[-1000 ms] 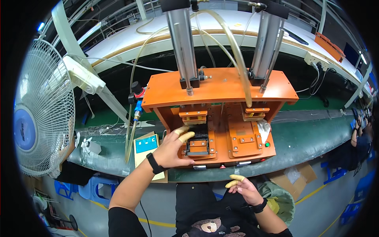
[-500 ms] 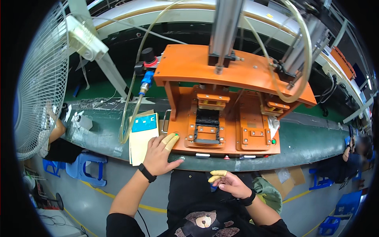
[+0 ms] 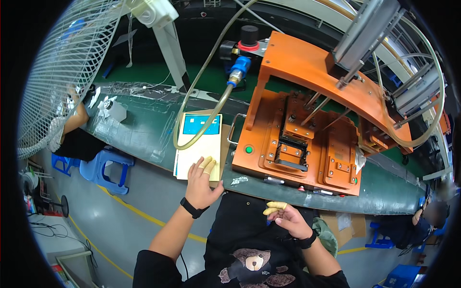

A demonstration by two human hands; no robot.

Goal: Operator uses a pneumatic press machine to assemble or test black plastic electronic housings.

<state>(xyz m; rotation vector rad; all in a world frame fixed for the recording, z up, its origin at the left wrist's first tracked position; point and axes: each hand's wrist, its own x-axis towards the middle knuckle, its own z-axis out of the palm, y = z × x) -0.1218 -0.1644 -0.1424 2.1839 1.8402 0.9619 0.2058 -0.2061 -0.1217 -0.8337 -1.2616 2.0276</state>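
Left hand [image 3: 200,187] overlaps the yellow sheet [image 3: 205,149] (long axis running front to back).

No lettering, number or sign can be read clearly. Toward the left of the bench [image 3: 144,132], the teal panel [image 3: 196,124] at the far end of the yellow sheet [image 3: 185,160] carries whitish marks, too small to make out.

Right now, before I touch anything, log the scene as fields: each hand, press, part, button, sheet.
Left hand: fingers over the yellow sheet, contact unclear
Right hand: in front of the body, nothing seen in its grasp
Press: orange, on the green bench
Part: black frame in the left fixture
Button: green, no hand on it
Sheet: yellow, left of press
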